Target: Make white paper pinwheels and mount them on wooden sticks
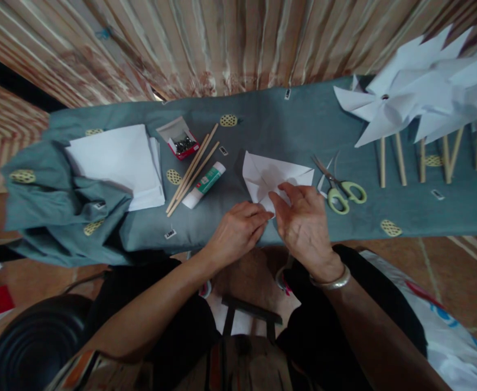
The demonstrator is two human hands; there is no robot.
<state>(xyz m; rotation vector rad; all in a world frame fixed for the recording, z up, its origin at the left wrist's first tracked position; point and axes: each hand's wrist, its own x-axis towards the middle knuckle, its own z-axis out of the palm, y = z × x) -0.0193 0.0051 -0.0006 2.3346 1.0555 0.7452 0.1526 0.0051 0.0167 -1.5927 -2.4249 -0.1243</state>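
A white sheet of paper with creases and folded edges lies on the cloth-covered table in front of me. My left hand has its fingers pressed together at the paper's near corner, which they partly hide. From the right, my right hand bends over the same sheet, thumb and fingers curled at its near edge. Just right of this hand lie scissors with light green handles, blades pointing away from me. To the left of the paper lie a glue stick and several wooden sticks.
A stack of white paper lies on the left. Behind the sticks stands an opened red box of small metal pieces. Several white paper pinwheels on sticks are at the far right. A striped curtain hangs behind the table.
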